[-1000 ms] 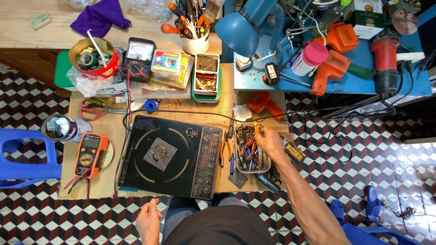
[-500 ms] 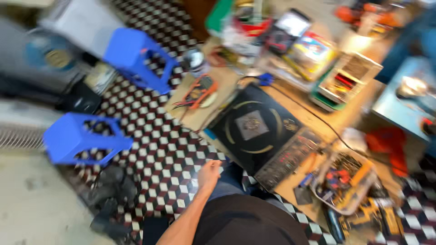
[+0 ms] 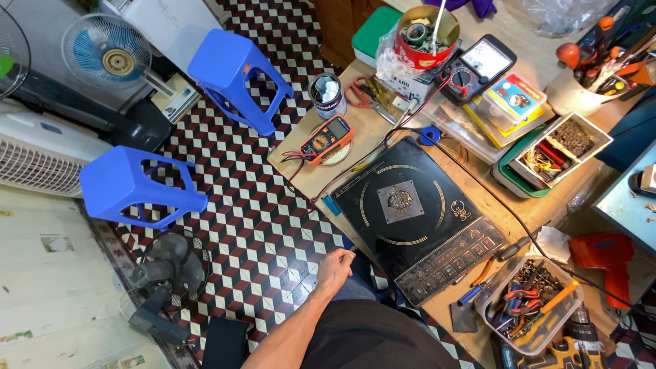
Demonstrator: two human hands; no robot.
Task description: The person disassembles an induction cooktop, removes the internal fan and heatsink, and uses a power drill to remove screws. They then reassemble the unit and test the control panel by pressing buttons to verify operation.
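My left hand point(image 3: 335, 268) hangs over the checkered floor by my knee, fingers loosely curled with nothing in them, just short of the near corner of a black induction cooker point(image 3: 437, 239). The cooker lies flat on a low wooden table point(image 3: 301, 167), with a square metal patch at its centre. An orange multimeter point(image 3: 326, 137) rests on the table's left end, its leads trailing. My right hand is out of view.
A clear tray of pliers and screwdrivers point(image 3: 529, 307) sits right of the cooker, with an orange drill point(image 3: 601, 256) beyond. Two blue plastic stools point(image 3: 236, 72) point(image 3: 133, 188) and several fans point(image 3: 167, 273) stand on the floor to the left. Boxes, a tin and a second meter point(image 3: 478, 65) crowd the table's far side.
The view has swung left toward the floor and stools. My right hand, which was at the tool tray, has left the view. My left hand stays near the cooker's edge.
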